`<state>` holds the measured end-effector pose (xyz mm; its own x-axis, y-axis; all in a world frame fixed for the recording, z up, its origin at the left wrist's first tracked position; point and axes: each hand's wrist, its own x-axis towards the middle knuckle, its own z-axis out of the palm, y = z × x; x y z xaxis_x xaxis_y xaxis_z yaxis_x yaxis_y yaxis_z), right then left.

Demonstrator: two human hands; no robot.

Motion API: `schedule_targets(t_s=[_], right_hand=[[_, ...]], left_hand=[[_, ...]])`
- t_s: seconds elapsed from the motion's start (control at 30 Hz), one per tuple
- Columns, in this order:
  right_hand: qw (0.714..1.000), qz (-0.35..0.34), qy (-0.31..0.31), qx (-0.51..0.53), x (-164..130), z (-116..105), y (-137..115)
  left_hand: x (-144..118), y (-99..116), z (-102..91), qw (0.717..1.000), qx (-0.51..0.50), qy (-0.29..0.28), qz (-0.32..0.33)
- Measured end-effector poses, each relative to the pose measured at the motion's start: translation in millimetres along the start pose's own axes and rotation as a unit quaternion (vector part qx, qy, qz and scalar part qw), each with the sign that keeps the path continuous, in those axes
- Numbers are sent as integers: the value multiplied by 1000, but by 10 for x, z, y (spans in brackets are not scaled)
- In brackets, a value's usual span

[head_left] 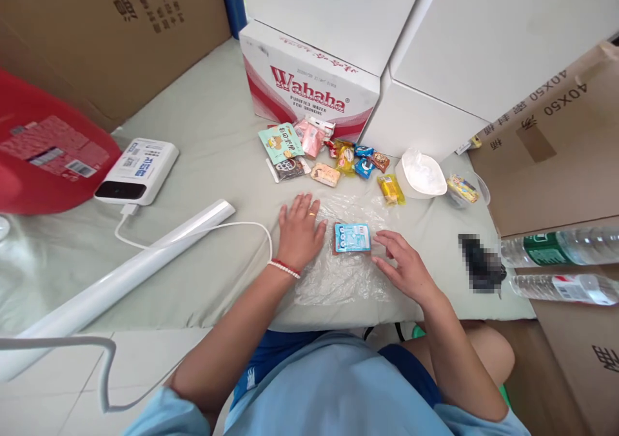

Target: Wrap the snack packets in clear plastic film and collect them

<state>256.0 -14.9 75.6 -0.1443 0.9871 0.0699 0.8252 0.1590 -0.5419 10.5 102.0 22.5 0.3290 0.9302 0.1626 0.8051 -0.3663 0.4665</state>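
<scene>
My left hand (300,233) lies flat with its fingers spread, at the left edge of a clear plastic sheet or bag (333,281). On that plastic rests a small blue snack packet (352,237), with something brown showing at its edges. To the packet's right, my right hand (401,265) is held with its fingers apart, the fingertips close to the packet; whether they touch it I cannot tell. Behind my hands sit a green snack bag (280,143), a pink packet (312,140), a beige packet (325,174) and a yellow packet (391,189).
A white bowl (422,177) stands at the right, before white boxes and a Wahaha carton (309,84). A white power bank (138,171), its cable and a long white tube (145,268) lie left. Plastic bottles (563,289) lie far right. A red container (46,146) stands far left.
</scene>
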Motion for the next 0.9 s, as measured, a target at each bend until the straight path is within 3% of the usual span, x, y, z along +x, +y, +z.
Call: schedule_targets(t_s=[0.1,0.17,0.23,0.33,0.4,0.5,0.7,0.9], right_hand=[[1000,9,20,13,-439,-19,116],[1000,17,6,19,-712,-8,194],[999,19,-18,26,-925,29,267],[999,21,-27,34,-1085,128,354],[999,25,-7,37,-1093,198,389],[998,30,22,42,-1029,255,417],[995,30,16,96,-862,72,419],[979,90,53,173,-355,-236,493]], left_hand=[[-121,97,-187,998,-7,58,20],[-262,147,-311,995,-39,64,59],[-442,136,-395,990,-78,35,109],[-736,-42,-415,973,-104,-60,199],[-903,-229,-380,959,-95,-131,234],[-1055,-459,-328,953,-79,-172,237],[-978,-470,-384,964,-148,-145,165],[-492,-357,-539,977,-182,-91,66]])
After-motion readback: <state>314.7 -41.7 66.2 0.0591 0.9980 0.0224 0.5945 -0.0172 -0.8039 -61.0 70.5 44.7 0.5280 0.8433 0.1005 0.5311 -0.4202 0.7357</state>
